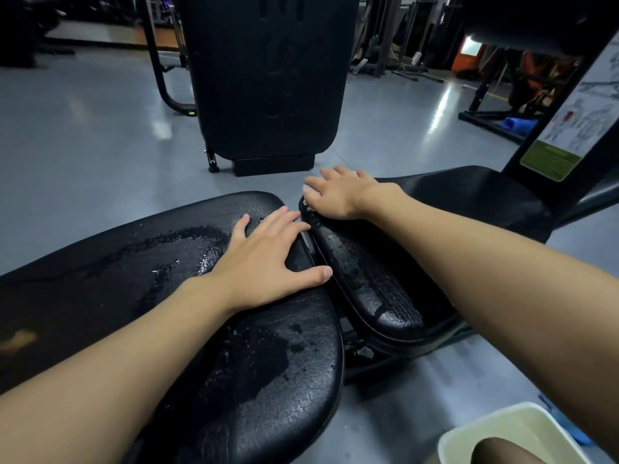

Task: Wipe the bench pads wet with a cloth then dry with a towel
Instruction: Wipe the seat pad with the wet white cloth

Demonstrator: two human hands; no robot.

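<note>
Two black bench pads lie before me. The long back pad (140, 289) on the left glistens with wet patches. My left hand (268, 259) rests flat on it near its right end, fingers spread. The seat pad (375, 279) on the right also looks wet. My right hand (335, 195) presses a white cloth (307, 189) onto the seat pad's far tip; only a small edge of the cloth shows under the fingers.
A pale bucket (469, 433) stands on the grey floor at the lower right, with something blue (569, 426) beside it. A black machine shroud (268, 78) rises just beyond the pads. A machine upright with an exercise label (576, 122) stands at right.
</note>
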